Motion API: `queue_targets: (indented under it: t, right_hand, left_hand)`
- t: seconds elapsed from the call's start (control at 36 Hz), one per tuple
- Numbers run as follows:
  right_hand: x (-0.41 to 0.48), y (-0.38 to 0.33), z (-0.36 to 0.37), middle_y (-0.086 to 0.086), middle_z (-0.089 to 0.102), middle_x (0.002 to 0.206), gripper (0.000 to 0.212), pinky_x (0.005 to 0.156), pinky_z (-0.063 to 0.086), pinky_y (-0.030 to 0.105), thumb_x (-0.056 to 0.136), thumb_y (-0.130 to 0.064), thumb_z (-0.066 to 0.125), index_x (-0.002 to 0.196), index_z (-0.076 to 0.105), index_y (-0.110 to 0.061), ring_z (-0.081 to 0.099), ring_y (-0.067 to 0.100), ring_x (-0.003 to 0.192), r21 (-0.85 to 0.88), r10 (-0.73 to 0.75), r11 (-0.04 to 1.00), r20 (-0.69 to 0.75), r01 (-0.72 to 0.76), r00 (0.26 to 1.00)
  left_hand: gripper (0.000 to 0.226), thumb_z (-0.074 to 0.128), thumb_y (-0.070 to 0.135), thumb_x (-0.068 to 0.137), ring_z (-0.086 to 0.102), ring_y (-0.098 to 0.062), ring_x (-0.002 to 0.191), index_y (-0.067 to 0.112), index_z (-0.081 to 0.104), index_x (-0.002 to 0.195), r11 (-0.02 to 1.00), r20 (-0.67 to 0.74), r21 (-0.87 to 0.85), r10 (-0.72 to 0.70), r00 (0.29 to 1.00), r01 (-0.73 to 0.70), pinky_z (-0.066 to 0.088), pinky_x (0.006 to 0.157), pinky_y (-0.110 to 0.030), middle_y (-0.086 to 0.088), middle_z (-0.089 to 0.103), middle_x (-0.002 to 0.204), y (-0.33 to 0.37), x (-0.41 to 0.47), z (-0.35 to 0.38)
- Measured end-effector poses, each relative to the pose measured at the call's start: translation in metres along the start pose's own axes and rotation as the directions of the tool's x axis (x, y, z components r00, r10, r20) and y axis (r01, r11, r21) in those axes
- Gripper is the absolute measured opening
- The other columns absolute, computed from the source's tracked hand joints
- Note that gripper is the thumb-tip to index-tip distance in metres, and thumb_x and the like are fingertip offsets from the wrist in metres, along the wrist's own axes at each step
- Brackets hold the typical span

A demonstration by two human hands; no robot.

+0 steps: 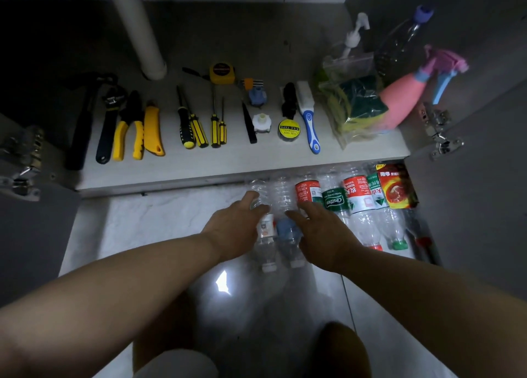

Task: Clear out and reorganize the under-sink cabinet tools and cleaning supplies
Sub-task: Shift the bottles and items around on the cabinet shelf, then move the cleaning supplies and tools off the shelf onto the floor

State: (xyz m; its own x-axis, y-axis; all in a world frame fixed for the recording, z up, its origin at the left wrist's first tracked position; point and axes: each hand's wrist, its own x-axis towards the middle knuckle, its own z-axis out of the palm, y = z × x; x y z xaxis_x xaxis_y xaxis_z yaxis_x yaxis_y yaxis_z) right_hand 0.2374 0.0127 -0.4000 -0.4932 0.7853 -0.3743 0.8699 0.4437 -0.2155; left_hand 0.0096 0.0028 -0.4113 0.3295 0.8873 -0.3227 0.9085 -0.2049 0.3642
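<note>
Currently, empty plastic bottles [336, 203] lie in a row on the floor [142, 229], just below the cabinet shelf [199, 163]. The left hand [233, 229] curls over the leftmost clear bottle [258, 192]; the right hand [322, 235] is spread flat, holding nothing. Risk: light round bottles roll if nudged, scattering the row.

The left hand [233, 229] and the right hand [325, 235] are bare, and so are both forearms, uncovered all the way back to the picture's edge. Below and to the right of the floor glare [224, 283] a rounded shape looks like a knee. Below and to the left of that glare lies a pale grey rounded patch, perhaps cloth over the other knee; it is too dim to tell.
</note>
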Motion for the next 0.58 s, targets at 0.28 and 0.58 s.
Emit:
queue_targets:
  t: [0.28,0.58]
  right_hand:
    - [0.024,-0.003,-0.043,0.005,0.054,0.119,0.034,0.089,0.054,0.033,0.092,-0.014,0.060,0.125,0.057,-0.016,0.054,0.019,0.107,0.144,-0.011,0.988,-0.262,0.051,0.965]
    - [0.068,0.016,-0.117,0.010,0.046,0.127,0.044,0.101,0.046,0.042,0.085,-0.017,0.062,0.128,0.054,-0.014,0.047,0.026,0.117,0.096,0.196,0.981,-0.501,-0.171,0.843]
  left_hand:
    - [0.031,0.054,0.025,0.095,0.064,-0.023,0.088,0.027,0.056,0.126,0.997,-0.232,-0.043,0.058,0.971,-0.070,0.057,0.072,-0.042,0.006,0.042,0.128,-0.001,0.020,-0.049]
    - [0.020,0.054,0.023,0.098,0.063,-0.015,0.090,0.028,0.063,0.114,0.991,-0.386,-0.067,0.084,0.919,-0.119,0.057,0.070,-0.036,0.008,0.045,0.120,-0.012,0.058,-0.100]
